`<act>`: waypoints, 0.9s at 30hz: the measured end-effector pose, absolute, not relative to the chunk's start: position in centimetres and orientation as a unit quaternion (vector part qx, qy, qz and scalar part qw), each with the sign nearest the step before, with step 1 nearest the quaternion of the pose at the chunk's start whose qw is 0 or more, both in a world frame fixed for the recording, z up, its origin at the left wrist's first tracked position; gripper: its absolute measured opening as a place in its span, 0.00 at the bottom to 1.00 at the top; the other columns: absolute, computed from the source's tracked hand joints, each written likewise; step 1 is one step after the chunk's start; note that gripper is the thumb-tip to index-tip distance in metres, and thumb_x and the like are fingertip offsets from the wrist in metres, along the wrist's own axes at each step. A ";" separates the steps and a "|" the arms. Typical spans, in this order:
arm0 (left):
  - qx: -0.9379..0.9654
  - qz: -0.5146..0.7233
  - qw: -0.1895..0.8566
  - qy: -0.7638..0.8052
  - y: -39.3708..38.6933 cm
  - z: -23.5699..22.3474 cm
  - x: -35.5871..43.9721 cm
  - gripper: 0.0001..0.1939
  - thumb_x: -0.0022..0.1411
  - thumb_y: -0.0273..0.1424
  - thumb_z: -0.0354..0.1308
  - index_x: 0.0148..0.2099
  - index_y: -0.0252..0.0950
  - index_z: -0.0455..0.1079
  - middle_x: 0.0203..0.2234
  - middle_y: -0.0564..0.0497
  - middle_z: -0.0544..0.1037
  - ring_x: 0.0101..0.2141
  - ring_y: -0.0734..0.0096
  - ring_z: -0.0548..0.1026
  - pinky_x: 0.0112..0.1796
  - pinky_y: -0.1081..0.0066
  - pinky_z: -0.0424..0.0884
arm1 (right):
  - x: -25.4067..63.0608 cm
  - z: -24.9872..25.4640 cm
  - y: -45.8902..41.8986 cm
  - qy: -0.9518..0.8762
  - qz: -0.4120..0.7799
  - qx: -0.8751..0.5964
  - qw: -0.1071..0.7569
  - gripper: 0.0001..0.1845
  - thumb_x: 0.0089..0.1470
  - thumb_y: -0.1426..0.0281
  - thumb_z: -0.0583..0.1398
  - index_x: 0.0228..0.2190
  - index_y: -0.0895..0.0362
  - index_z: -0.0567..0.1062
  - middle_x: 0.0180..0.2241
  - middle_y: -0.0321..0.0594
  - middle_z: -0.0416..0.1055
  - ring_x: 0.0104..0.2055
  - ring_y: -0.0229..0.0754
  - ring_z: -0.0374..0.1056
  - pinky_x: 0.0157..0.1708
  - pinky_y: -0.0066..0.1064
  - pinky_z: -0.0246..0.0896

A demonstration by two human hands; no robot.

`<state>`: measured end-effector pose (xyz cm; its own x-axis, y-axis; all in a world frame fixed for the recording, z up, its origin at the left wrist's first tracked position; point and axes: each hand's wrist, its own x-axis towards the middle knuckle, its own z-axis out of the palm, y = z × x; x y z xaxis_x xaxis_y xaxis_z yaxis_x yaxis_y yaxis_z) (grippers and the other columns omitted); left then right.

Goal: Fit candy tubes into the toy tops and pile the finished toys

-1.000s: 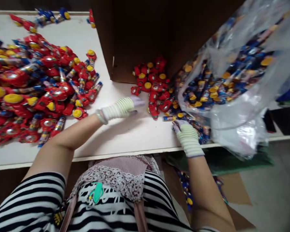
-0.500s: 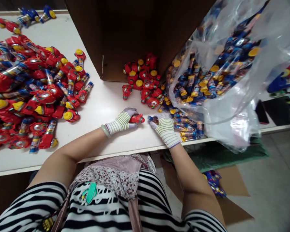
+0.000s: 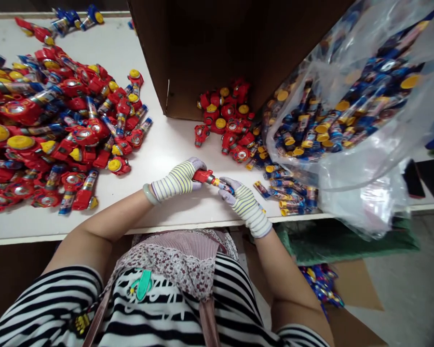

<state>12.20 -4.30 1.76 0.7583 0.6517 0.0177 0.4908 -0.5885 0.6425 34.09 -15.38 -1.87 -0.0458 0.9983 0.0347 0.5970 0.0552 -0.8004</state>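
**Red toy meets blue tube between two gloved hands**

A heap of red toys with tubes (image 3: 75,130) covers the left of the white surface (image 3: 155,207). The left hand (image 3: 179,181) has its grip closed around a red toy (image 3: 201,176). Beyond, red pieces (image 3: 231,126) lie in and before an open cardboard box (image 3: 188,67). The right hand (image 3: 245,205) pinches a blue tube (image 3: 226,187) in a narrow grip, its end at the toy's tip. Loose tubes (image 3: 288,192) lie farther right, beside a clear bag of tubes (image 3: 358,176).

Grn plastic (image 3: 350,243) lies below wht tbl (image 3: 159,149), nr brn cardboard (image 3: 358,284).
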 end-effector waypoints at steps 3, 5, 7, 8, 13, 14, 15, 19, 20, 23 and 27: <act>0.923 0.089 0.249 0.280 -4.3 2.5 12.0 0.16 0.57 0.30 0.61 0.48 0.32 0.70 0.40 0.45 0.72 0.37 0.62 0.72 0.40 0.65 0.70 | 33.3 -1.4 -15.5 -0.693 0.265 -0.639 0.204 0.25 0.63 0.56 0.55 0.52 0.59 0.74 0.50 0.55 0.76 0.48 0.55 0.74 0.51 0.46 0.66; 0.938 0.062 0.206 0.271 -4.5 3.1 12.1 0.16 0.58 0.32 0.61 0.48 0.32 0.70 0.40 0.44 0.72 0.37 0.61 0.71 0.39 0.65 0.70 | 32.8 -1.2 -15.9 -0.690 0.251 -0.652 0.188 0.25 0.63 0.56 0.54 0.51 0.59 0.75 0.48 0.55 0.77 0.46 0.55 0.74 0.49 0.45 0.66; 0.948 0.040 0.164 0.268 -4.6 3.6 12.2 0.17 0.59 0.33 0.61 0.49 0.31 0.70 0.41 0.43 0.71 0.38 0.59 0.71 0.38 0.64 0.69 | 32.3 -1.3 -16.3 -0.660 0.293 -0.651 0.235 0.25 0.62 0.53 0.53 0.46 0.59 0.76 0.42 0.52 0.78 0.40 0.50 0.74 0.44 0.40 0.67; 0.953 0.032 0.144 0.265 -4.7 3.8 12.3 0.16 0.59 0.33 0.61 0.49 0.31 0.70 0.42 0.42 0.71 0.38 0.59 0.71 0.38 0.64 0.69 | 32.0 -1.5 -16.4 -0.633 0.343 -0.641 0.265 0.26 0.63 0.51 0.51 0.43 0.58 0.76 0.37 0.49 0.77 0.35 0.46 0.72 0.38 0.36 0.67; 0.973 -0.008 0.084 0.214 -4.3 4.2 12.0 0.16 0.61 0.33 0.60 0.51 0.33 0.71 0.45 0.40 0.71 0.39 0.58 0.72 0.37 0.65 0.68 | 30.7 -2.1 -16.6 -0.534 0.578 -0.548 0.284 0.34 0.65 0.48 0.38 0.39 0.57 0.74 0.18 0.32 0.61 0.15 0.36 0.51 0.17 0.29 0.53; 0.972 -0.015 0.084 0.217 -4.1 4.2 11.8 0.16 0.61 0.33 0.60 0.51 0.33 0.71 0.45 0.40 0.71 0.39 0.58 0.72 0.37 0.65 0.67 | 30.6 -2.1 -16.4 -0.549 0.545 -0.567 0.283 0.32 0.65 0.48 0.41 0.41 0.57 0.74 0.21 0.34 0.65 0.17 0.37 0.55 0.20 0.29 0.56; 0.970 -0.020 0.087 0.227 -3.9 4.2 11.7 0.16 0.61 0.34 0.60 0.50 0.33 0.71 0.44 0.40 0.71 0.38 0.59 0.72 0.36 0.65 0.67 | 30.5 -1.9 -16.2 -0.570 0.486 -0.601 0.280 0.29 0.63 0.48 0.45 0.43 0.56 0.74 0.26 0.39 0.70 0.22 0.39 0.62 0.25 0.31 0.60; 0.961 -0.030 0.105 0.253 -3.7 4.1 11.6 0.16 0.61 0.35 0.60 0.49 0.32 0.70 0.41 0.42 0.71 0.37 0.61 0.72 0.35 0.67 0.67 | 30.4 -1.5 -15.9 -0.594 0.363 -0.673 0.249 0.25 0.59 0.48 0.53 0.41 0.56 0.74 0.38 0.49 0.75 0.36 0.48 0.70 0.37 0.36 0.62; 0.963 -0.029 0.106 0.245 -3.8 4.0 11.6 0.16 0.61 0.35 0.61 0.48 0.32 0.70 0.42 0.42 0.72 0.37 0.61 0.72 0.35 0.67 0.67 | 30.3 -1.5 -16.0 -0.573 0.410 -0.658 0.264 0.26 0.60 0.47 0.51 0.38 0.56 0.74 0.34 0.47 0.74 0.33 0.46 0.69 0.35 0.36 0.62; 0.973 -0.013 0.089 0.212 -4.4 3.7 11.5 0.16 0.61 0.36 0.62 0.49 0.32 0.71 0.43 0.40 0.72 0.39 0.59 0.73 0.37 0.66 0.68 | 29.9 -1.9 -16.3 -0.455 0.608 -0.567 0.320 0.31 0.59 0.41 0.47 0.31 0.55 0.71 0.18 0.34 0.61 0.18 0.37 0.55 0.20 0.30 0.53; 0.980 0.007 0.076 0.182 -2.8 3.7 10.0 0.19 0.61 0.35 0.63 0.52 0.33 0.71 0.46 0.39 0.73 0.41 0.59 0.74 0.38 0.65 0.71 | 30.0 -2.8 -15.6 -0.406 0.694 -0.503 0.317 0.32 0.57 0.39 0.50 0.36 0.55 0.73 0.17 0.30 0.58 0.15 0.35 0.52 0.15 0.27 0.52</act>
<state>10.01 -2.78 3.67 0.9337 0.3578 -0.0142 0.3557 -0.9221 0.1525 29.99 -15.60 -2.85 -0.2921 0.8485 -0.4413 -0.0318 -0.4698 -0.8822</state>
